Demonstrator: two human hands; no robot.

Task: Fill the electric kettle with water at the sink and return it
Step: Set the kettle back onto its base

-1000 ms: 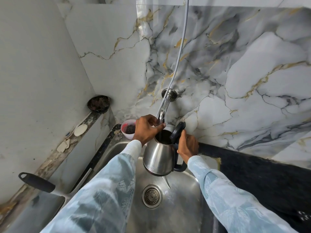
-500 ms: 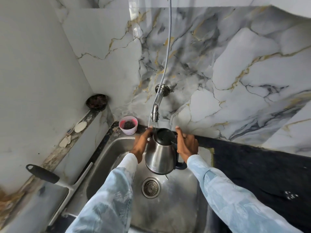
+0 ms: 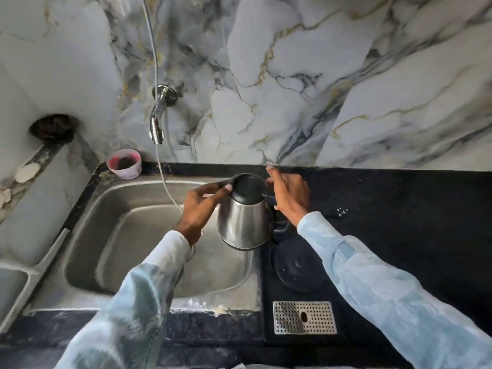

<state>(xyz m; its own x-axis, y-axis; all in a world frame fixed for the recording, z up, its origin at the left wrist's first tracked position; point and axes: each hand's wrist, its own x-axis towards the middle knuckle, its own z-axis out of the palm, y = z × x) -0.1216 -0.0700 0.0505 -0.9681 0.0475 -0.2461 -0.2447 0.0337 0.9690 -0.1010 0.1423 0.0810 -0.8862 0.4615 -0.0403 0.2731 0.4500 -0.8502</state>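
Head view: kettle (image 3: 245, 222) with lid shut, held over sink (image 3: 106, 209) edge.
Right hand (image 3: 288, 198): gripping kettle handle.
Left hand (image 3: 198, 209): fingers touching lid.

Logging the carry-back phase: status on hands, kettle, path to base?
Right hand on the handle, left hand at the lid. Kettle lid shut, held above the sink edge. Base bare; tap running.

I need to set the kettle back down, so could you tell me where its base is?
In the head view, the round black kettle base sits on the dark counter right of the sink, beyond the perforated metal grate.
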